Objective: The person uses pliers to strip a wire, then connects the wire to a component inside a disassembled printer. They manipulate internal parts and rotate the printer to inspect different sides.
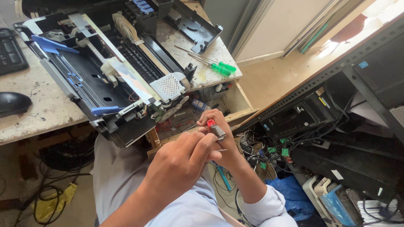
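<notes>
Both hands meet low in the middle of the view, above the person's lap. The right hand (216,126) curls its fingers around a small grey metal part with a red plastic tip (215,128), pinching it near the top. The left hand (183,162) lies across in front, fingers bent and pressed against the same part from the near side, so both hands are closed on it; what the fingertips do underneath is hidden.

The part is held in the air, just off the front edge of the worn pale surface (42,113) and well apart from anything on it. On that surface sits an opened black printer with its covers off (113,71), its white carriage rail, ribbon cable and blue levers exposed. A loose black plastic cover panel (195,25) lies behind it, and two screwdrivers with green handles (219,67) rest beside it, untouched.

As a judgement, the stripping down looks well advanced: the housing is off and the inside is bare, while the small part is out and under attention in the hands. Nothing appears put back yet.

A black computer mouse (12,103) lies at the left, and black equipment on a metal rack (303,117) stands at the right.
</notes>
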